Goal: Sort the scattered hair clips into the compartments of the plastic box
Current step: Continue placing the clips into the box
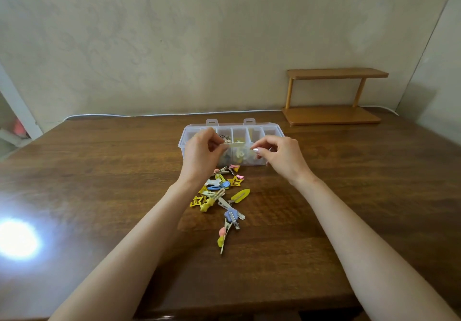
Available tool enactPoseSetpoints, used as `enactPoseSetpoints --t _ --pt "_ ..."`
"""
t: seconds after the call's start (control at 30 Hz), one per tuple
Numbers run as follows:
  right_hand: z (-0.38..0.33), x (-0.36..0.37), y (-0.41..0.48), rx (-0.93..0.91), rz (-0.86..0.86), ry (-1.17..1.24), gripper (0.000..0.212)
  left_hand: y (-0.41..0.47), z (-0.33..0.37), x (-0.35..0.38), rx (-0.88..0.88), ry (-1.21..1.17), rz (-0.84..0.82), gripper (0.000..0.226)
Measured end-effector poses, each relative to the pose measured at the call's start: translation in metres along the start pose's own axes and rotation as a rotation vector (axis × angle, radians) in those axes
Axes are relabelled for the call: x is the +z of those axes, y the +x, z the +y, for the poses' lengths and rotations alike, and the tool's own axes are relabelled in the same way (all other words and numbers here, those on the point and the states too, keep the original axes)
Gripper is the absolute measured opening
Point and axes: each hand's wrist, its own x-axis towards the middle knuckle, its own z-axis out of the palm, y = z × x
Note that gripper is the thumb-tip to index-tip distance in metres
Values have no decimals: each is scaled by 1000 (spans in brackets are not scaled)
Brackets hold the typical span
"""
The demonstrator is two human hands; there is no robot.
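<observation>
**A:** Nearest the camera, what shows on the wooden table (274, 258)?

**B:** Two bare forearms reach forward from the bottom edge. Between them a loose scatter of hair clips (219, 196) trails across the tabletop: a metal clip with pink and yellow charms (224, 237) lies closest, then a lavender flower clip (232, 214), a yellow snap clip (240, 195), two yellow star clips (235, 181) and a blue snap clip (220, 185) among others. A bright glare sits on the wood at far left.

**A:** And the hands?

**B:** Both are raised over the front of the clear plastic box (230, 143), held a little apart. The left hand (202, 152) pinches one end of a pale, cream-coloured clip (235, 144) between thumb and fingers, the clip pointing toward the right hand (282, 156). The right hand's thumb and forefinger are pressed together just short of the clip's free end; whether they hold anything cannot be told.

**A:** Where does the box sit?

**B:** Just beyond the scatter, lid open, its row of compartments running left to right. Clips already lie in the middle compartments; their exact sorting is too small to read.

**A:** Behind that?

**B:** A small two-tier wooden shelf (334, 96) stands at the table's far right, a white cable (159, 114) runs along the back edge, and a pale patterned wall (199, 33) closes the scene.
</observation>
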Motion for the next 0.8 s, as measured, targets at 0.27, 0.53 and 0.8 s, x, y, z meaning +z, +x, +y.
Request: enactPoseSetpoints --t 0.27,0.53,0.8 --pt "2 -2 0 -18 1 -56 9 32 6 28 63 191 45 15" --pt "-3 0 -1 -24 -93 -71 11 29 -1 31 193 422 -145 27" --pt "-12 2 -7 0 -572 -43 15 15 -9 9 229 272 -184 22"
